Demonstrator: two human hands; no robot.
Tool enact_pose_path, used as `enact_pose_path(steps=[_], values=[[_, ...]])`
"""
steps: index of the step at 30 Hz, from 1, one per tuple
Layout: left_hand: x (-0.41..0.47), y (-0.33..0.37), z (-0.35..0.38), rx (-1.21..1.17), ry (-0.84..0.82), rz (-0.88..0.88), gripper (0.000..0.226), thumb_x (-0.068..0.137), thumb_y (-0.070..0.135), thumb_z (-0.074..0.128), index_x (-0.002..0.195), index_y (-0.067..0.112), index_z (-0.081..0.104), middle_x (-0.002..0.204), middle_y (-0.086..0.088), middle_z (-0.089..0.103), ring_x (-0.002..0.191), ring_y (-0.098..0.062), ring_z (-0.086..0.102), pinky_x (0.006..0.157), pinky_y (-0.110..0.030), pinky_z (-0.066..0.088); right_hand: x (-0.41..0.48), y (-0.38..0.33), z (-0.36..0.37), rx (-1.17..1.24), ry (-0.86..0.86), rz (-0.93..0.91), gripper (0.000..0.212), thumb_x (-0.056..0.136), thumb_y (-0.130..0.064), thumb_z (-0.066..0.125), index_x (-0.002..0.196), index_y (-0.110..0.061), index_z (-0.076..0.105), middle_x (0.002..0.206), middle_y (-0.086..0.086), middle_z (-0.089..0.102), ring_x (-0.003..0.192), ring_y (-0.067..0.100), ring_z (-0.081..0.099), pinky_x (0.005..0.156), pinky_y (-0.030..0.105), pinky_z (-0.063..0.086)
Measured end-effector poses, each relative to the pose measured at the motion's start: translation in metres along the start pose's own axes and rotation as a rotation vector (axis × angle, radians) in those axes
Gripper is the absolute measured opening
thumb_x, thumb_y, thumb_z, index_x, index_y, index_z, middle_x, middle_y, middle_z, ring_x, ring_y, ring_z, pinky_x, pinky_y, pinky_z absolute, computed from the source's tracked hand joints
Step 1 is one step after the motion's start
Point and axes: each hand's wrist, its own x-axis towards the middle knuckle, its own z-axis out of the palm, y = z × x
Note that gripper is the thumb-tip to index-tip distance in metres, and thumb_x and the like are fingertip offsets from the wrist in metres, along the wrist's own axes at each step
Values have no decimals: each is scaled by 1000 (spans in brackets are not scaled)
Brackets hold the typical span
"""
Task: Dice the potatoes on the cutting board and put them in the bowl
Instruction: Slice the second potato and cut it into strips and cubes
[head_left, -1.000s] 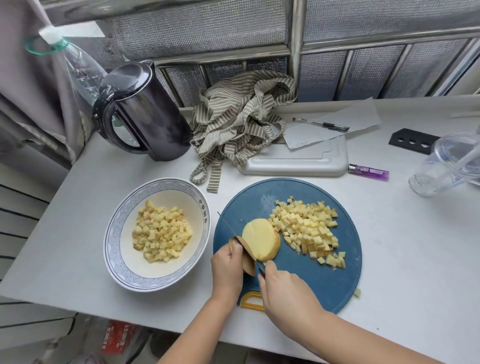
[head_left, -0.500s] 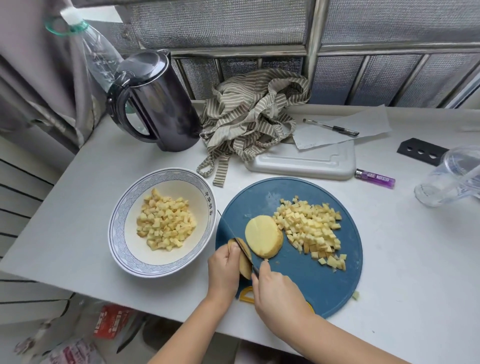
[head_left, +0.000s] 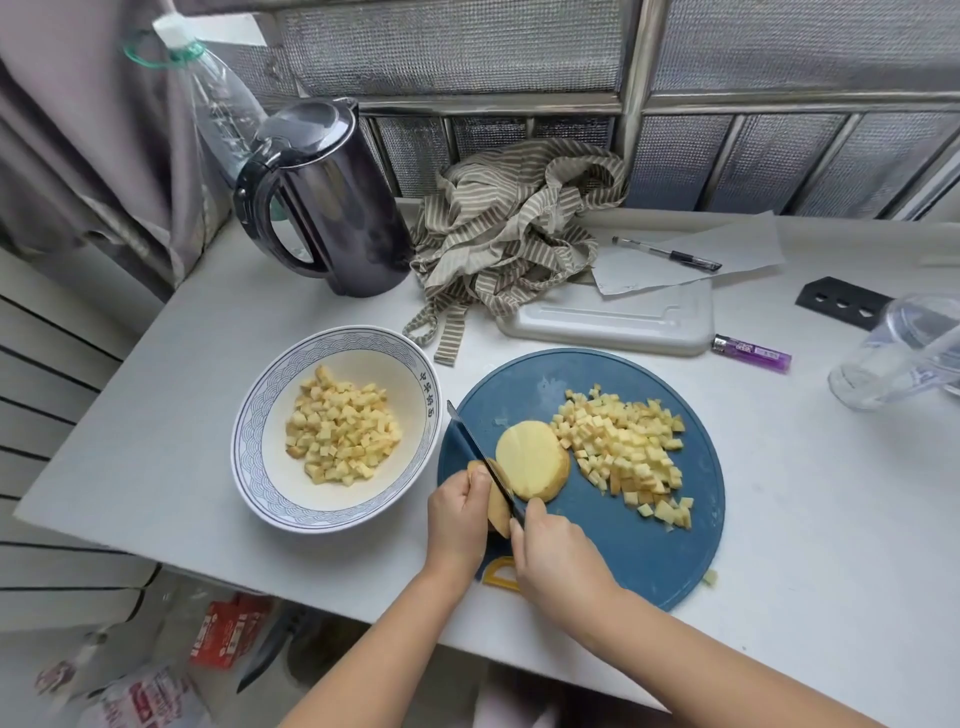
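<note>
Kettle (head_left: 332, 208): dark, glossy, with a loop handle. I see it well behind the cutting board's left side.
Bowl (head_left: 247, 441): round white ceramic with a blue wave-pattern rim, just left of the cutting board.
Diced potato in bowl (head_left: 343, 434): small pale-yellow cubes heaped on the bowl's floor.
Striped cloth (head_left: 514, 228): crumpled beige-and-white fabric with trailing straps, behind the cutting board.
Left hand (head_left: 457, 519): on the cutting board's near-left edge, fingers curled over a potato end piece (head_left: 498, 512) with tan skin.
Knife (head_left: 470, 441): thin dark blade, slanting up-left across the cutting board's left side, between the end piece and the slab.
Potato slab (head_left: 532, 460): thick, rounded, with a smooth pale cut face, lying flat near the cutting board's middle.
Right hand (head_left: 556, 551): over the cutting board's near edge. I see it wrapped round the knife's handle, which it hides.
Cutting board (head_left: 623, 545): round, matte blue, flat on the white counter.
Diced pile (head_left: 628, 447): loose cubes on the cutting board's right half.
White tray (head_left: 613, 322): rectangular moulded plastic, just behind the cutting board.
Lighter (head_left: 753, 353): translucent purple, beyond the cutting board's far-right edge.
</note>
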Motion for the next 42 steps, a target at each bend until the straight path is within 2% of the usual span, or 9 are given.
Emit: enact_pose_path(steps=[8, 14, 18, 20, 23, 28, 33, 37, 42], values=[[-2, 0, 0, 25, 4, 3, 42, 68, 58, 33, 53, 20, 34, 51, 8, 35, 49, -5, 32, 48, -21, 27, 5, 3, -6, 53, -100, 9, 26, 105, -28, 31, 111, -7, 45, 113, 18, 61, 101, 35, 59, 71, 36, 39], [-3, 6, 4, 2, 55, -26, 37, 80, 41, 39, 50, 21, 33, 49, 8, 33, 48, -6, 33, 47, -21, 26, 0, 14, -11, 258, -50, 43, 28, 105, -32, 34, 101, -9, 50, 101, 14, 62, 93, 30, 58, 76, 37, 43], [-8, 6, 4, -28, 96, -48, 39, 82, 41, 39, 50, 21, 32, 48, 9, 31, 46, -5, 34, 48, -22, 25, -14, 24, -17, 396, 10, 53, 28, 104, -32, 37, 83, -17, 45, 75, 0, 53, 70, 18, 51, 62, 31, 38], [-9, 7, 5, -19, 97, -51, 42, 87, 39, 39, 50, 21, 33, 49, 7, 32, 47, -6, 31, 48, -21, 25, -21, 27, -22, 393, 37, 28, 27, 104, -33, 36, 81, -21, 43, 72, -4, 50, 63, 10, 47, 55, 24, 34], [-10, 8, 5, -21, 106, -51, 43, 90, 36, 41, 50, 20, 33, 50, 6, 32, 50, -8, 30, 47, -20, 26, -31, 28, -30, 386, 68, 0, 28, 105, -34, 35, 79, -24, 40, 69, -5, 48, 59, 8, 44, 53, 24, 33], [-10, 5, 5, -21, 108, -58, 38, 83, 40, 37, 52, 19, 32, 51, 5, 31, 50, -7, 29, 47, -22, 23, -40, 26, -27, 292, 31, -28, 26, 104, -38, 32, 87, -21, 43, 76, -2, 52, 68, 17, 50, 55, 27, 33], [-10, 1, 1, -37, 81, -44, 46, 96, 30, 44, 53, 19, 31, 52, 5, 30, 53, -11, 30, 48, -22, 21, -36, 28, -13, 227, -22, 14, 25, 105, -37, 31, 96, -17, 45, 87, 3, 58, 80, 24, 58, 65, 35, 41], [-8, -2, -1, -56, 54, -28, 44, 77, 56, 37, 54, 19, 33, 53, 4, 33, 53, -9, 31, 52, -26, 24, -33, 30, -6, 194, -35, 19, 23, 105, -36, 31, 94, -18, 41, 80, -1, 51, 72, 20, 50, 53, 27, 32], [-8, -4, 0, -54, 56, -38, 48, 71, 62, 35, 54, 17, 37, 55, 0, 38, 55, -12, 36, 53, -29, 28, -29, 24, 4, 107, -27, 30, 23, 105, -36, 29, 97, -17, 39, 95, 8, 63, 75, 23, 52, 62, 33, 36]])
